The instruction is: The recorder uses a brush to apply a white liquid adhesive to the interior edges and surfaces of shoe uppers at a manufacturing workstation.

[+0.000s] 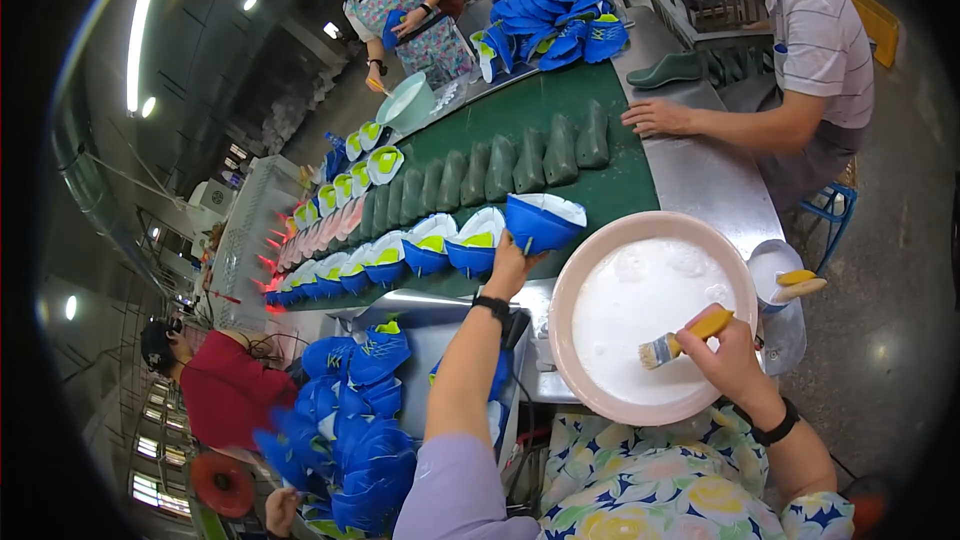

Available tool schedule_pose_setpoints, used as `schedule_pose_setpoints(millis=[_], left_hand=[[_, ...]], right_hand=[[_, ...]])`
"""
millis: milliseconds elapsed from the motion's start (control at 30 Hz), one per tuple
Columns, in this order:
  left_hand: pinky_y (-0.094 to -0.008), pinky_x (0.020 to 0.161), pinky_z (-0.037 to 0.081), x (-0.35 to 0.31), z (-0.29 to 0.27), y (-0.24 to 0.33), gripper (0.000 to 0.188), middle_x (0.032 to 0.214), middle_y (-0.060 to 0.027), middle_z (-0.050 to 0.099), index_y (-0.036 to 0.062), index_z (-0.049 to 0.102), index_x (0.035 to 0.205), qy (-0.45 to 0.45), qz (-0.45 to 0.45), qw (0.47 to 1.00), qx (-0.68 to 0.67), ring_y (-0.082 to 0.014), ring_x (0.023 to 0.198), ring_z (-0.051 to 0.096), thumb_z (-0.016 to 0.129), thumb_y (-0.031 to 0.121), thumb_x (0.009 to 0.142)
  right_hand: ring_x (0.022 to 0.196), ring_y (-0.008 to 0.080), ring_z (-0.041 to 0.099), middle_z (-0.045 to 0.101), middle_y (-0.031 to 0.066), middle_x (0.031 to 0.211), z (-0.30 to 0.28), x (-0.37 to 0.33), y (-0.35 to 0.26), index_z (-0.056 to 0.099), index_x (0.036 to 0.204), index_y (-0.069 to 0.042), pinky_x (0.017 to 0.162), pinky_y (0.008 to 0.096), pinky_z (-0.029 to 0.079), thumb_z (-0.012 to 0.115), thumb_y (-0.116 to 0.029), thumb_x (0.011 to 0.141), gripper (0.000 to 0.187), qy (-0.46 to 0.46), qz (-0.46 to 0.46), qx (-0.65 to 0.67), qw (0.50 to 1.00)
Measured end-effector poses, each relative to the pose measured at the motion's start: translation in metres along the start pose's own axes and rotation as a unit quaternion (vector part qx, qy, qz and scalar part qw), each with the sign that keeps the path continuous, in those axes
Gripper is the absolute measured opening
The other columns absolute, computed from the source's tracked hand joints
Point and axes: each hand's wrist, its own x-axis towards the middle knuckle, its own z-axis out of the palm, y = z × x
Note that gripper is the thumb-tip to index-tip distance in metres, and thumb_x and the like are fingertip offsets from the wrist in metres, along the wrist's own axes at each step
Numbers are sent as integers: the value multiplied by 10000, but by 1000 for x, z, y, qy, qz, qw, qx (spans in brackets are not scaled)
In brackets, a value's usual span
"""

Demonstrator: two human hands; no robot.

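My left hand grips a blue shoe upper with a white inside, holding it at the near edge of the green conveyor belt. Closed around the yellow handle of a paintbrush is my right hand. The brush's pale bristles point left, over or touching the white liquid; which of the two I cannot tell. A wide pink basin holds that liquid. Left of my left hand, a row of blue uppers with lime-green patches lines the belt.
Dark green shoe lasts stand along the belt's middle. Blue uppers are heaped at lower left, another pile at the far end. A white cup with brushes sits right of the basin. Co-workers are around the line.
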Motion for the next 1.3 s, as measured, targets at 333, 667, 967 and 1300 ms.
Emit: schedule_pose_setpoints(millis=[333, 667, 967, 1300], left_hand=[[-355, 853, 555, -40, -40, 67, 537, 1192, -129, 672, 31, 580, 1315, -40, 16, 908, 416, -207, 1028, 674, 507, -141, 812], [-407, 896, 522, -250, -143, 46, 588, 1322, -111, 607, 211, 658, 1263, -209, 179, 516, 811, -347, 1146, 618, 675, -6, 717], [-312, 786, 533, -227, -135, 99, 302, 1103, -90, 655, 90, 571, 1156, 90, 162, 775, 605, -179, 917, 649, 638, 2, 874], [-399, 1030, 479, -209, -65, 99, 478, 1280, -131, 601, 37, 448, 1402, -12, 192, 974, 121, -284, 1152, 615, 607, 123, 959]], right_hand=[[757, 152, 656, 684, 91, 827, 3, 1, 17, 654, 904, 2, 696, 268, 502, 698, -98, 913, 109, -2, 67, 11, 998], [739, 189, 669, 676, 120, 828, 14, 24, -16, 650, 952, 21, 695, 295, 520, 713, -151, 915, 187, -106, 24, -36, 993], [910, 397, 674, 690, 203, 970, 41, 26, -24, 634, 1012, -13, 799, 476, 526, 699, -185, 873, 230, -337, -149, -250, 896], [724, 266, 643, 650, 140, 810, -18, 78, -70, 604, 911, -30, 668, 338, 498, 692, -140, 929, 142, -83, -243, -25, 966]])
